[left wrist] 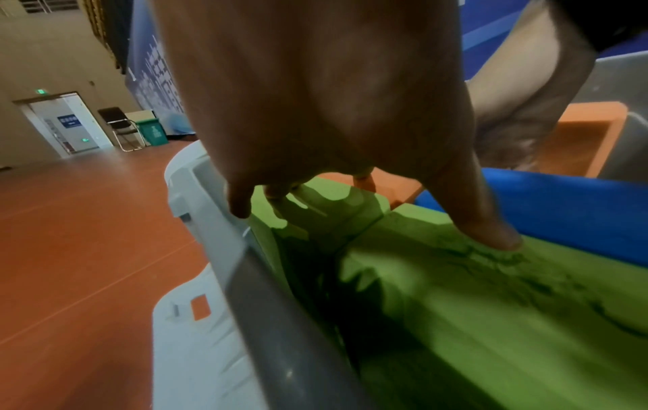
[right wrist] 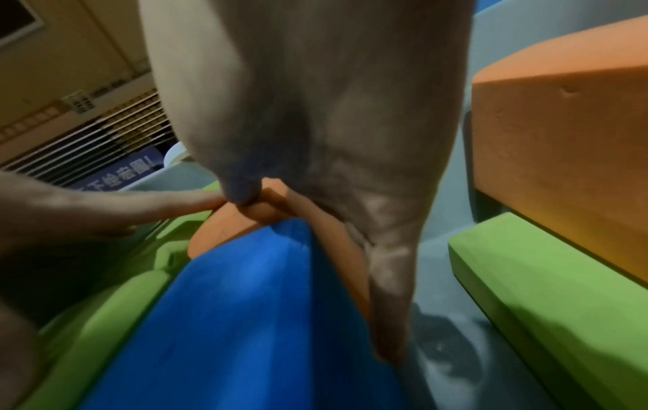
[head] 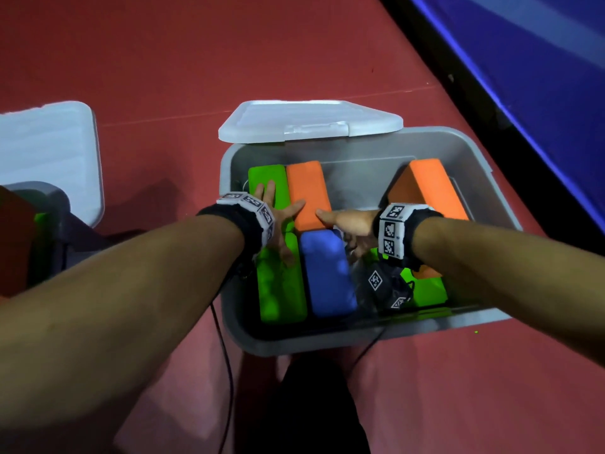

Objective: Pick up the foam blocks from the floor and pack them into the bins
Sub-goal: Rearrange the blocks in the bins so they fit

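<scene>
- Inside the grey bin (head: pixel 484 165), which stands on the red floor (head: pixel 163 60), several foam blocks are packed side by side.
- Along the bin's left wall two green blocks (head: pixel 281 290) are laid end to end; beside them lie an orange block (head: pixel 309 188) at the far end and a blue block (head: pixel 327 273) at the near end.
- The left hand (head: pixel 278 221) is spread flat with straight fingers: its fingers are laid on the far green block, the thumb is pressed on the near one, and one finger is stretched onto the orange block.
- The right hand (head: pixel 350 224) is held open too, its fingers straight; its fingertip is set on the orange block just beside the left hand's finger, and nothing is gripped.
- At the bin's right side a second orange block (head: pixel 432 191) is leaned tilted over another green block (head: pixel 429 290).
- A white lid (head: pixel 307 121) is seen at the bin's far rim.
- A second bin (head: pixel 49 204) with its own lid is seen at the left.
</scene>
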